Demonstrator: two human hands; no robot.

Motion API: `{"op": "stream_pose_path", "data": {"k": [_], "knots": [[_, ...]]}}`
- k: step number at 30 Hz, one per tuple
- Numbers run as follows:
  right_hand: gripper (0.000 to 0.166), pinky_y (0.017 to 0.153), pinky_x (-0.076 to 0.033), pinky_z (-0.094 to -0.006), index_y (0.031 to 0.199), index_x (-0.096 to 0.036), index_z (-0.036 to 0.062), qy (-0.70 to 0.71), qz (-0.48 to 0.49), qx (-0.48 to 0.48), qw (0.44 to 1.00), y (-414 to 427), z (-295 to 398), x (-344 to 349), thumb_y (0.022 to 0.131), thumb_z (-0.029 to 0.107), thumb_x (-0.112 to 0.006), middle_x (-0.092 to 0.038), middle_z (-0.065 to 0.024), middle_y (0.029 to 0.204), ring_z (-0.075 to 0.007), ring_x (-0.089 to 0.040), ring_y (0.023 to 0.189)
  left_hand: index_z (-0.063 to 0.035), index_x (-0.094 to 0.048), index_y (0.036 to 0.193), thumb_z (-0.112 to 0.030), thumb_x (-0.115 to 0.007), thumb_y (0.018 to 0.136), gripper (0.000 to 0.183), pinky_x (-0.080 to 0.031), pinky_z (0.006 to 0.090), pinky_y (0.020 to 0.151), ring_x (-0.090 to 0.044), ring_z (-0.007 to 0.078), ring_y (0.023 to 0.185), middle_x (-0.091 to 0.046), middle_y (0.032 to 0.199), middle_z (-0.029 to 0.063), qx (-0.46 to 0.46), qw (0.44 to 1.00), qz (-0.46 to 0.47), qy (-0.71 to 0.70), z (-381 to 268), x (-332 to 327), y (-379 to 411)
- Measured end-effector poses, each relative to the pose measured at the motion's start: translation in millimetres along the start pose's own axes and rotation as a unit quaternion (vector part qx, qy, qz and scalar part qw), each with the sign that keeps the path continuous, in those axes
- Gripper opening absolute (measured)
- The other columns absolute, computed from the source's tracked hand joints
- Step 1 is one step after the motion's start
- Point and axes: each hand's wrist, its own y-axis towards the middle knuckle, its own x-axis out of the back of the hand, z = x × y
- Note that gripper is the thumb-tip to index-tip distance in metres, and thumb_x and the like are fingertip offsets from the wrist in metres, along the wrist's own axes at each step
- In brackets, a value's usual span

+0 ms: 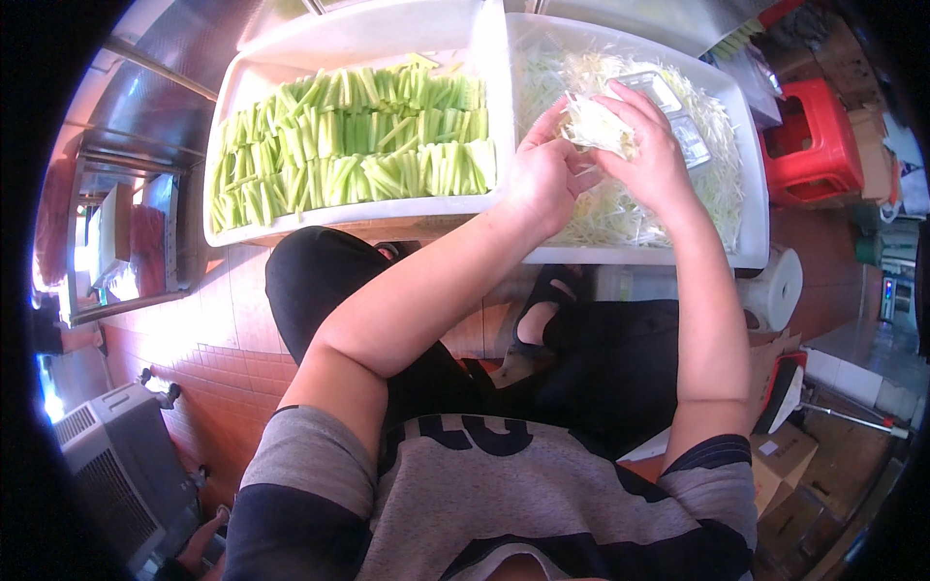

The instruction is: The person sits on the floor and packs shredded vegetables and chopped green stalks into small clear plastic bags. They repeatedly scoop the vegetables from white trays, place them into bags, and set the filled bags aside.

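Observation:
Between my left hand (545, 171) and my right hand (647, 149) is a clump of pale shredded vegetable (599, 129), gripped by the fingers of both. Both hands are above a white plastic tub (752, 218) on the right, which holds a loose mass of the same thin shreds (716, 181). A clear plastic container (689, 138) with an open lid lies on the shreds, partly behind my right hand. To the left, a second white tub (349, 213) holds cut green vegetable sticks (349, 138), possibly celery, laid in several rows.
A red plastic stool (817, 141) stands right of the tubs, with a white roll (781, 289) below it. A dustpan (785, 392) and cardboard boxes (785, 454) are at lower right. A grey wheeled appliance (120, 465) stands at lower left, near another person's arm or leg (200, 541).

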Motion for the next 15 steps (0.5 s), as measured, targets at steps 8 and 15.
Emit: {"op": "stream_pose_path", "data": {"k": [8,15], "knots": [[0.083,0.093,-0.044,-0.0363,0.134,-0.039,0.0183,0.225,-0.09,-0.072,0.967,-0.3,12.9,14.8,0.063,0.007,-0.079,-0.046,-0.0133,0.13,-0.0252,-0.05,0.113,-0.0182,-0.033,0.135,0.012,-0.034,0.079,0.064,-0.051,0.0383,0.07,-0.053,0.0179,0.078,-0.052,0.109,0.0115,-0.017,1.0,-0.015,-0.003,-8.5,-5.1,-2.2],[0.044,0.071,-0.049,-0.0244,0.11,-0.053,0.0067,0.328,-0.116,-0.129,0.929,-15.7,1.8,6.0,0.071,0.002,-0.073,-0.055,-0.0082,0.103,-0.0109,-0.057,0.086,-0.0202,-0.033,0.135,0.011,-0.033,0.079,0.065,-0.05,0.0393,0.07,-0.055,0.0198,0.084,-0.052,0.112,0.0114,-0.033,0.999,-0.031,-0.018,-11.6,-3.8,3.2]]}}
